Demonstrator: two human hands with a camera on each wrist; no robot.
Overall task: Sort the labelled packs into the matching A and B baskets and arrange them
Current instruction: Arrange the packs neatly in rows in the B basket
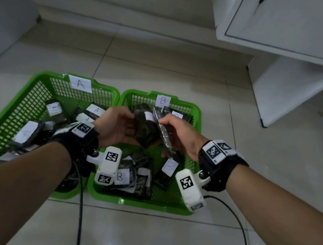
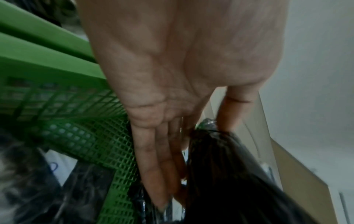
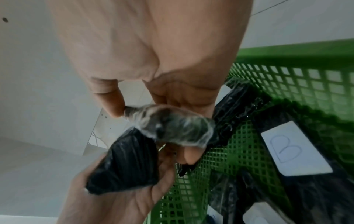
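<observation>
Two green mesh baskets stand side by side on the floor: basket A (image 1: 44,77) on the left and basket B (image 1: 196,109) on the right, each with a paper letter on its far wall. Both hands hover over basket B. My left hand (image 1: 129,118) cups a thick dark wrapped pack (image 1: 144,129) with a white label, thumb on one side and fingers (image 2: 159,174) along the other. My right hand (image 1: 162,121) pinches a thin flat dark pack (image 1: 164,135) on edge, right against the thick one. Several A-labelled packs (image 1: 96,110) lie in basket A, and several B-labelled packs (image 1: 121,177) in basket B.
A white cabinet (image 1: 294,26) with a side panel (image 1: 281,91) stands at the back right, and a grey appliance (image 1: 3,17) at the left. Two black cables (image 1: 79,225) trail from the wrists over the pale floor tiles in front of the baskets.
</observation>
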